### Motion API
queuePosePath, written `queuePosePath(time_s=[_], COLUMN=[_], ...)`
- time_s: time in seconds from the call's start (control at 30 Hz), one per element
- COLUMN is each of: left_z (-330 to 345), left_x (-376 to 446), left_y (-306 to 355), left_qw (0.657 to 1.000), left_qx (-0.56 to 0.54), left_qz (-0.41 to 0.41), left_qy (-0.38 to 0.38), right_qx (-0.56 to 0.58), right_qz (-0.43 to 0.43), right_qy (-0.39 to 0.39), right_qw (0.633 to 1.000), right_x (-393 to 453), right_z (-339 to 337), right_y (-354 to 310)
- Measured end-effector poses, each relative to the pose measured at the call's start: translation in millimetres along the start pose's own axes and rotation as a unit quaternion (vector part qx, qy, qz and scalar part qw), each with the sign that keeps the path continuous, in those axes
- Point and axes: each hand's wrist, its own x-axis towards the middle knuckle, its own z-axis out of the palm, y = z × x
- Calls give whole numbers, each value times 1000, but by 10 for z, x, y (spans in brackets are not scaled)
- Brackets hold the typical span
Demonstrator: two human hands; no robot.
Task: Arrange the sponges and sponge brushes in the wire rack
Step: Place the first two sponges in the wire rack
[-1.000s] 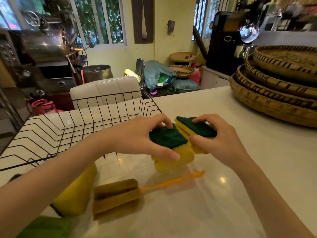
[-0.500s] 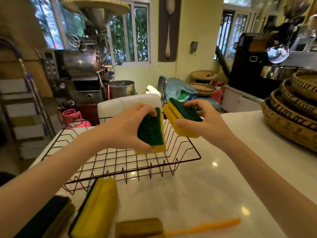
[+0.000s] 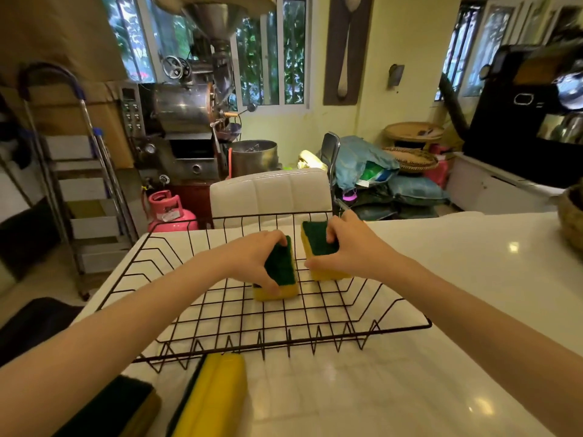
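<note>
A black wire rack (image 3: 407,326) stands on the white counter in front of me. My left hand (image 3: 252,257) grips a yellow sponge with a green scouring face (image 3: 280,272), standing on edge on the rack's grid floor. Just to its right, my right hand (image 3: 350,247) grips a second yellow-and-green sponge (image 3: 315,241), also on edge inside the rack. Two more sponges lie on the counter near me, outside the rack: a yellow one (image 3: 214,395) and a dark-faced one (image 3: 113,408) at the lower left.
The white counter (image 3: 441,373) spreads to the right of the rack. A woven basket (image 3: 572,216) sits at the far right edge. A white chair back (image 3: 271,193) stands right behind the rack, with a pink gas cylinder (image 3: 167,209) and machinery beyond.
Both hands lifted the two sponges off the counter, carried them forward over the rack and lowered them onto its floor. The view tilted up; the sponge brush dropped out of sight.
</note>
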Motion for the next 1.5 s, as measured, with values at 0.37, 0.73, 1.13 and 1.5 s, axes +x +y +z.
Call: queuePosePath(time_s=[0.37,0.73,1.13,1.5], left_z=[36,56,85,153], left_x=[216,205,203,110], left_y=[37,-74,-110,-68], left_qw=[999,998,998,1000], left_qx=[-11,-53,-43,18], left_qz=[18,24,36,10], left_qy=[-25,11,15,-7], right_qx=[-129,-156,-291,-270], right_qz=[7,-23,-87,-89], right_qy=[-83,-162,-78,-82], right_qw=[988,974,950,955], right_x=[197,180,139,58], right_z=[152,140,272,279], right_y=[-2,-24,47,47])
